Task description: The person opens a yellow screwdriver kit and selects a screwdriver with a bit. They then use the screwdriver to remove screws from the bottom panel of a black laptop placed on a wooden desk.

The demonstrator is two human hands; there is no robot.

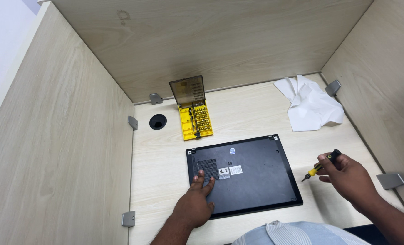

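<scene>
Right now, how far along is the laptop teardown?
Done: laptop lies bottom-up on the desk, yellow bit-set case open. In hand: left hand flat on the base cover, right hand holding the small screwdriver beside the laptop's right edge. Left: base cover looks in place, nothing lifted.

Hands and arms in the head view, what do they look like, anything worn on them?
Both are bare: the left hand and the right hand wear no gloves, and no rings, watch or bands show. The forearms are uncovered down to the picture's lower edge, so no sleeves are visible on them. The only clothing in view is a light blue, finely striped shirt at the bottom edge.
</scene>
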